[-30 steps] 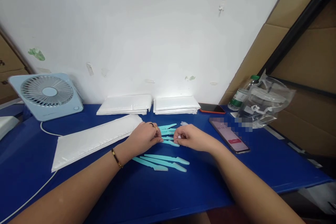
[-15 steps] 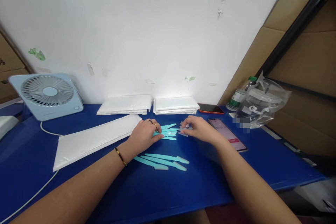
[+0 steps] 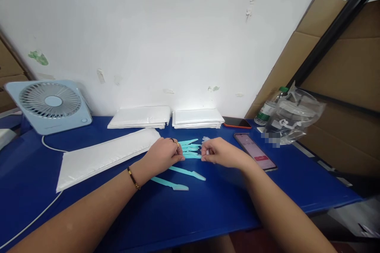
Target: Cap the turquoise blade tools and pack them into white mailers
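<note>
Turquoise eyebrow razors (image 3: 190, 148) lie in a bunch between my hands. My left hand (image 3: 166, 152), with a ring and a bracelet, is closed on the handle end of the nearest eyebrow razor (image 3: 192, 157). At that razor's other end, the thumb and fingers of my right hand (image 3: 216, 152) are pinched together; whether a small cap is in them is hidden. Small translucent pieces (image 3: 205, 139), like blade caps, lie just behind my right fingers. Nearer to me, two loose razors (image 3: 178, 186) rest on the blue table, their handles partly behind my left wrist.
A long white padded packet (image 3: 103, 158) lies at left, beside a pale blue fan (image 3: 53, 104) with a cord. Stacked white packets (image 3: 139, 117) line the wall. Two phones, one lit (image 3: 255, 152), a bottle (image 3: 268, 108) and a bagged jar (image 3: 293, 116) stand or lie at right.
One of three loose razors in front is gone from its place. My hands now meet at a razor on the near side of the bunch; my right hand has come slightly nearer and left.
</note>
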Demonstrator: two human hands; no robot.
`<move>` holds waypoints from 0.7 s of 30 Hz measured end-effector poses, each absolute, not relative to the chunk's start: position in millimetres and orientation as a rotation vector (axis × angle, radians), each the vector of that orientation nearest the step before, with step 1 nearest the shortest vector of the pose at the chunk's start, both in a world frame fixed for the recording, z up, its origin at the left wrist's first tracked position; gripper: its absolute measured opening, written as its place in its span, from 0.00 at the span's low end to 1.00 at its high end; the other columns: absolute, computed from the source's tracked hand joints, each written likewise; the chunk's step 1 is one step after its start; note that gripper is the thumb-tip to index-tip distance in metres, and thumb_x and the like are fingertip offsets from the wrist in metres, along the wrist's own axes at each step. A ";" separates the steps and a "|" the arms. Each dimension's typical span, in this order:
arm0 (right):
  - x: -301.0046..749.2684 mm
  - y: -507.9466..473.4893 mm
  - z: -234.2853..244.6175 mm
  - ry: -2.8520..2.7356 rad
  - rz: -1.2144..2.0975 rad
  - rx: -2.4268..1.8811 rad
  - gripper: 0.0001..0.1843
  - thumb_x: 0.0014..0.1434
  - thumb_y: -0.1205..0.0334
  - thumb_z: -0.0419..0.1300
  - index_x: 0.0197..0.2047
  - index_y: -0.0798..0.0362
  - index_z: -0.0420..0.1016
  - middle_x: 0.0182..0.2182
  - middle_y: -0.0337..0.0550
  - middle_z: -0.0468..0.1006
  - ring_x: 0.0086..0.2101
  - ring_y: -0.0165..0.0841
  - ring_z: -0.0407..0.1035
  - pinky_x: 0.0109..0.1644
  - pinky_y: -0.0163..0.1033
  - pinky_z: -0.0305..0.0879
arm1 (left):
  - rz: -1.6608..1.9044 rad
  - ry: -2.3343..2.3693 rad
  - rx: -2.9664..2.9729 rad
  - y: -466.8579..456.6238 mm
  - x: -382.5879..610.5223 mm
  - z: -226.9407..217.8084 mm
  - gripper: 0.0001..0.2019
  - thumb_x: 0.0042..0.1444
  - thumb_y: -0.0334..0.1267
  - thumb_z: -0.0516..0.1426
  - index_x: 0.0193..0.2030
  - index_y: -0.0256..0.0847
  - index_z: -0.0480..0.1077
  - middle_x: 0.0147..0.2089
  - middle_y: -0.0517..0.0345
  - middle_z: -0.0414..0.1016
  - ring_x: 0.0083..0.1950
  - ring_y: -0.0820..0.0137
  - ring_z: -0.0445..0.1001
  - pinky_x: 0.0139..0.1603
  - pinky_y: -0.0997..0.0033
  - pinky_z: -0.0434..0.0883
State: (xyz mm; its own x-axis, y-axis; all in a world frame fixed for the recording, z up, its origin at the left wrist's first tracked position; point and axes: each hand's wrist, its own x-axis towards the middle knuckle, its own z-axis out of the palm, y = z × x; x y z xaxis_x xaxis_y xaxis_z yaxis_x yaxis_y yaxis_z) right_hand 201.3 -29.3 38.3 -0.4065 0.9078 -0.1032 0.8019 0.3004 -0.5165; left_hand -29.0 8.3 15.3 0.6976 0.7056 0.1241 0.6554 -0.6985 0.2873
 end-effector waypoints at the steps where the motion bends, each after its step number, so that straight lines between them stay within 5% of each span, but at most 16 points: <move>1: 205.1 -26.3 37.2 -2.319 0.725 -1.608 0.04 0.51 0.63 0.60 0.29 0.55 0.73 0.22 0.38 0.73 0.23 0.27 0.65 0.26 0.31 0.55 | 0.327 1.149 2.698 10.7 -29.8 15.7 0.12 0.55 0.45 0.56 0.27 0.42 0.73 0.32 0.60 0.74 0.34 0.68 0.70 0.35 0.69 0.59; 7: 216.0 -17.7 32.0 -2.154 0.569 -1.728 0.05 0.51 0.65 0.58 0.28 0.55 0.74 0.20 0.38 0.73 0.20 0.27 0.65 0.26 0.31 0.56 | 0.414 1.127 2.731 6.7 -34.0 22.8 0.14 0.48 0.50 0.60 0.38 0.44 0.73 0.40 0.58 0.73 0.42 0.64 0.69 0.39 0.68 0.61; 13: 197.9 -34.1 36.5 -2.335 0.923 -1.520 0.14 0.46 0.52 0.64 0.30 0.54 0.75 0.20 0.37 0.73 0.20 0.28 0.66 0.22 0.31 0.57 | 0.221 0.969 2.739 -1.9 -29.7 17.6 0.10 0.51 0.46 0.59 0.28 0.43 0.73 0.29 0.62 0.73 0.33 0.70 0.69 0.34 0.70 0.59; 21: 208.2 -24.6 33.8 -2.205 0.878 -1.577 0.08 0.50 0.60 0.61 0.27 0.55 0.76 0.19 0.38 0.73 0.19 0.28 0.69 0.24 0.30 0.61 | 0.344 1.195 2.722 12.6 -29.9 17.0 0.11 0.53 0.47 0.57 0.28 0.42 0.74 0.34 0.57 0.74 0.39 0.66 0.70 0.36 0.69 0.60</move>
State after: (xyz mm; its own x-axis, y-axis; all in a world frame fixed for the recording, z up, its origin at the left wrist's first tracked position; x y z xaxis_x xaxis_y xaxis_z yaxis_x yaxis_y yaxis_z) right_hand 208.2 -24.6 33.8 -0.3583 0.9270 -0.1111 0.7496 0.2147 -0.6261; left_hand -29.9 12.6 17.0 0.6566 0.7394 0.1487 0.7053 -0.6718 0.2262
